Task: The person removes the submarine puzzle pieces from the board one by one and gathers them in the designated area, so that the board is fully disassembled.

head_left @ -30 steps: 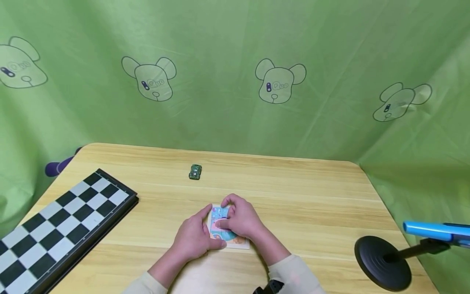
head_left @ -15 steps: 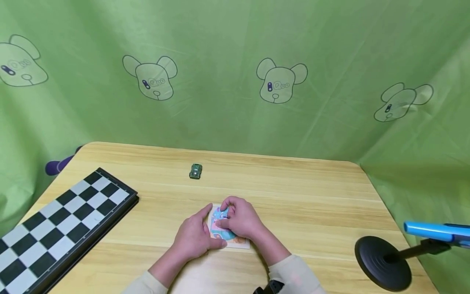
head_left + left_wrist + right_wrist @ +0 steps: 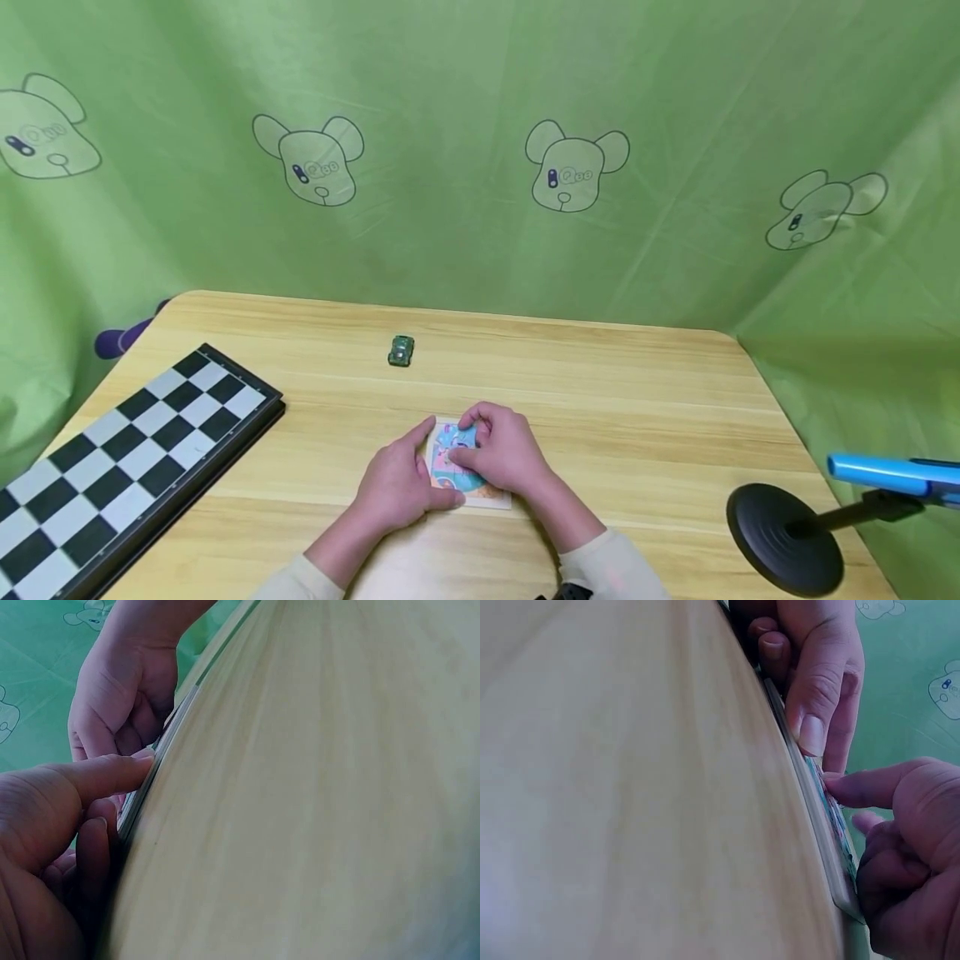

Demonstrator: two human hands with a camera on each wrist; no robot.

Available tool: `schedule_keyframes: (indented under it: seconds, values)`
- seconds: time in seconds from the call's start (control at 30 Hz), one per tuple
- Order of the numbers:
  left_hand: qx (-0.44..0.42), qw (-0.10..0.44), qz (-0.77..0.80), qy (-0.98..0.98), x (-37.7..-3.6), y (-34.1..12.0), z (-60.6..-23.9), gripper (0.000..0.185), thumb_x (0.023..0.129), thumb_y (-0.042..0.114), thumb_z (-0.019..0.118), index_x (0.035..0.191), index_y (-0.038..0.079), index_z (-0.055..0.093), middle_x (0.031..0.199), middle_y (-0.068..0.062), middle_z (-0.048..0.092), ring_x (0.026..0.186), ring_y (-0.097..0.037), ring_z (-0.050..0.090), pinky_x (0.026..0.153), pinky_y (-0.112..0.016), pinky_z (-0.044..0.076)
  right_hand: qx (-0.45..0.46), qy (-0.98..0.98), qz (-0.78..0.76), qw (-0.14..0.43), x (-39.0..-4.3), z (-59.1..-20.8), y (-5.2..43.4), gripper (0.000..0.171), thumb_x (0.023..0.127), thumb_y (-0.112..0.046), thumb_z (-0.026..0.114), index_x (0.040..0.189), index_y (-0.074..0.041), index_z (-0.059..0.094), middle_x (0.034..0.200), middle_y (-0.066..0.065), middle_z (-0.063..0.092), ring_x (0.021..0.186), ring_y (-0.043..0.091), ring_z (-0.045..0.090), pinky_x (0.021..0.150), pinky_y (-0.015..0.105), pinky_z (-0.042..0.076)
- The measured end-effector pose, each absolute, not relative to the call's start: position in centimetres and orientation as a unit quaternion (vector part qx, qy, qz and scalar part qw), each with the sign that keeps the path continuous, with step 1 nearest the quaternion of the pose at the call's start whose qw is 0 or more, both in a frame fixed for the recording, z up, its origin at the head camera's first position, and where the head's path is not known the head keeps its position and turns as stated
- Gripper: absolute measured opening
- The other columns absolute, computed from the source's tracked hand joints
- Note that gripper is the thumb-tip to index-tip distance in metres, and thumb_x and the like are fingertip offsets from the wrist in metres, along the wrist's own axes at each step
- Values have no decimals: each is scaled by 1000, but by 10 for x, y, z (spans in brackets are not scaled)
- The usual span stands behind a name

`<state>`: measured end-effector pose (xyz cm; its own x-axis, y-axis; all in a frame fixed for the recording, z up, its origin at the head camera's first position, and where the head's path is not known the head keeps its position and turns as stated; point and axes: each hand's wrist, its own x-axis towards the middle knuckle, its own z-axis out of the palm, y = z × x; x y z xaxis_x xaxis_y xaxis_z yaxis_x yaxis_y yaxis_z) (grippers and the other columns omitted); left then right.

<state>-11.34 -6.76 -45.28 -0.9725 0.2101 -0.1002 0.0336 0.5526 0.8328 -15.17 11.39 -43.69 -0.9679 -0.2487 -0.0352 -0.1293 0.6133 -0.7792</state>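
While both hands work at the near edge of the counter [image 3: 645,417], a small picture card [image 3: 450,477] lies flat there, about midway along that edge. The left hand [image 3: 397,487] lies at the card's left side, forefinger stretched along its left edge and thumb laid at the near edge, the fingers fairly straight and clamped on nothing. In the left wrist view that forefinger [image 3: 105,776] touches the thin rim of the card [image 3: 161,754]. The right hand [image 3: 504,454] sits on the card's right half, fingers curled, fingertips and thumb together on a blue piece [image 3: 459,439] at the card's top. Whether it pinches the piece or only presses it down, I cannot tell. In the right wrist view the right hand [image 3: 907,855] has one fingertip on the printed face of the card [image 3: 832,825], and the left hand [image 3: 814,675] has its fingers at the card's edge. The two hands are close together, almost touching across the card.

A green toy car [image 3: 401,351] stands well apart from the card, toward the far edge. A chessboard [image 3: 120,467] covers the near left corner. A black round stand [image 3: 783,537] with a blue bar [image 3: 892,473] sits at the near right corner. Green cloth [image 3: 480,125] printed with bear heads hangs behind.
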Motion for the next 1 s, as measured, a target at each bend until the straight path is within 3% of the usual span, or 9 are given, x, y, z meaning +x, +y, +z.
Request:
schedule_keyframes:
  seconds: [0.33,0.67,1.0]
  values:
    - [69,91,464,879,-113,-67,-452,109,63,31,94,151,-1,39,60,2,52,51,-13,47,45,-29,37,-110,903,-410,66,-152,-442,115,22,80,-19,83,94,-9,68,54,-5,37,48,9,34,46,24,27]
    - [66,92,466,878,-113,-67,-453,109,62,31,94,151,0,40,58,2,49,50,-12,44,45,-28,36,-110,894,-428,76,-150,-436,117,23,79,-4,76,100,-6,69,55,-6,38,48,8,32,47,22,26]
    - [66,92,465,878,-112,-67,-453,110,62,30,95,151,-1,39,59,3,51,50,-11,46,45,-29,37,-131,892,-419,108,-155,-439,121,24,85,-14,81,103,-7,67,57,-4,42,48,9,39,46,22,31]
